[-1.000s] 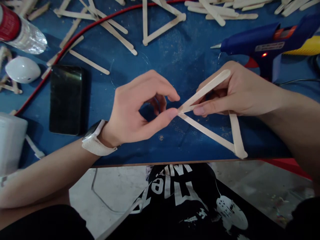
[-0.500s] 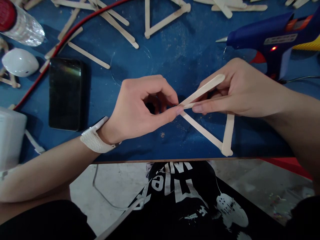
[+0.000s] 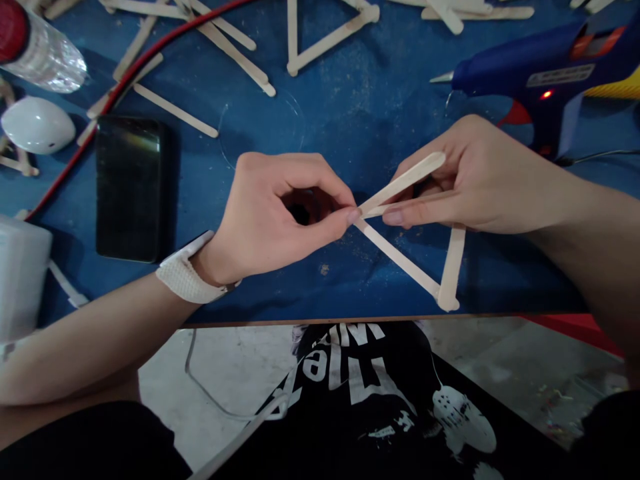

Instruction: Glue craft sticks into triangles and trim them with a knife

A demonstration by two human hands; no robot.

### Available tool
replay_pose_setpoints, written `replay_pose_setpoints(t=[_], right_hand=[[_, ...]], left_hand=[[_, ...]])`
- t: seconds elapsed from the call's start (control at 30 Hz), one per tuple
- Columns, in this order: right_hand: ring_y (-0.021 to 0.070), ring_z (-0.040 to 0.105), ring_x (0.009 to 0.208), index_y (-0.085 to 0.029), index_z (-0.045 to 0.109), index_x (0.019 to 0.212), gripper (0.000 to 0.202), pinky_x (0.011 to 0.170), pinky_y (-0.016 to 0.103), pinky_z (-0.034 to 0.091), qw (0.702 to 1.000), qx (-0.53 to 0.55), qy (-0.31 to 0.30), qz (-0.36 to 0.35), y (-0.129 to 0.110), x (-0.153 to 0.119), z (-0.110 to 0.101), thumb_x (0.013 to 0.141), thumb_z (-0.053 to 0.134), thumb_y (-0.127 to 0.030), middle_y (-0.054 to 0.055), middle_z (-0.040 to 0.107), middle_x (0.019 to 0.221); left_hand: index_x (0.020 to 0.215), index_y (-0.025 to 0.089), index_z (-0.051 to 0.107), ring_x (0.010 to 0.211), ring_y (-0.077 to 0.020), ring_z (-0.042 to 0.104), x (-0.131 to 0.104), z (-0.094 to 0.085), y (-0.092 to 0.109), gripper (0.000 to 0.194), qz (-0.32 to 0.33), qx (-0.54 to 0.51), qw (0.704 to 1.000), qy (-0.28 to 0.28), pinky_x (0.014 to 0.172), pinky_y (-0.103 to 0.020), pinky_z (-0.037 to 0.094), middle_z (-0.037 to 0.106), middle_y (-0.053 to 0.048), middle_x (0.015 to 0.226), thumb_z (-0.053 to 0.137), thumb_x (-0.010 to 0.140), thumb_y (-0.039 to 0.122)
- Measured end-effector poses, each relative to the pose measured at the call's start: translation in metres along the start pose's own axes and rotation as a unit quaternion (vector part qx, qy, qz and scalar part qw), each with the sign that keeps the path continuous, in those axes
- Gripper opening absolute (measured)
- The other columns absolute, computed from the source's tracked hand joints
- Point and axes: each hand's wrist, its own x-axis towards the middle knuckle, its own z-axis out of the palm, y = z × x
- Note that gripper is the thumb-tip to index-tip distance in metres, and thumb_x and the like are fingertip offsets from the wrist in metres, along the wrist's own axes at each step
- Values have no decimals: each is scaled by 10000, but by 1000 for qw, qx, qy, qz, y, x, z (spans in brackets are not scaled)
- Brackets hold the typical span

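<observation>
Pale wooden craft sticks [image 3: 397, 259] meet at a corner between my two hands. My left hand [image 3: 287, 213] pinches that corner between thumb and fingertips. From the pinch, one stick [image 3: 405, 180] slants up to the right, over the fingers of my right hand [image 3: 465, 180]. My right thumb and fingers close on another stick just right of the corner. A further stick [image 3: 453, 270] joins the lower one at the bottom right, its upper end hidden behind my right hand. The exact layering at the pinched corner is covered by my fingertips.
A blue glue gun [image 3: 525, 80] with a lit red light lies at the right. At the left are a black phone-like slab [image 3: 129, 190], a red cable [image 3: 125, 80], a white earbud-like case [image 3: 39, 125] and a bottle [image 3: 47, 53]. A joined stick frame [image 3: 330, 43] lies at the back.
Both hands keep their grip on the sticks. Hands and sticks have shifted very slightly left, and the lower stick corner sits a little further left.
</observation>
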Motion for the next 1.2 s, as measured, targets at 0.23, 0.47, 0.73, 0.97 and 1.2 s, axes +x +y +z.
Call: replay_pose_setpoints(t=[0.23,0.47,0.73,0.97,1.2], right_hand=[[91,558,533,-209,928,906,172,421,284,336,1000,22,9,21,-2,1,2,845,1084,-248,3,807,726],[100,638,585,-167,900,834,203,454,249,392,998,44,15,44,-7,3,3,793,1093,-124,21,787,688],[86,626,600,-208,925,926,137,474,237,412,1000,18,-1,-12,3,1,0,921,1030,-297,-7,803,719],[134,674,604,-220,911,854,241,464,252,485,1000,14,6,-7,0,0,0,825,1101,-365,-5,757,663],[107,633,550,-220,931,929,252,459,226,512,999,9,3,-40,9,4,-3,816,1107,-361,-33,764,661]], left_hand=[[949,264,869,708,-147,774,0,-2,0,87,-6,-7,1000,-10,579,-271,639,878,-10,933,861,1024,220],[971,261,855,713,-125,755,1,-3,0,96,-1,-30,999,-14,548,-262,614,866,-7,923,864,1013,175],[975,223,833,693,-95,736,1,-3,-2,116,8,-24,1000,-13,523,-223,596,850,6,903,845,1040,128],[1007,208,865,688,-92,744,3,-5,-11,128,42,-55,997,-25,522,-192,569,863,-12,909,852,999,81],[985,271,855,711,-150,757,2,-3,-6,108,-11,-65,997,-29,560,-258,621,854,-41,937,926,980,189]])
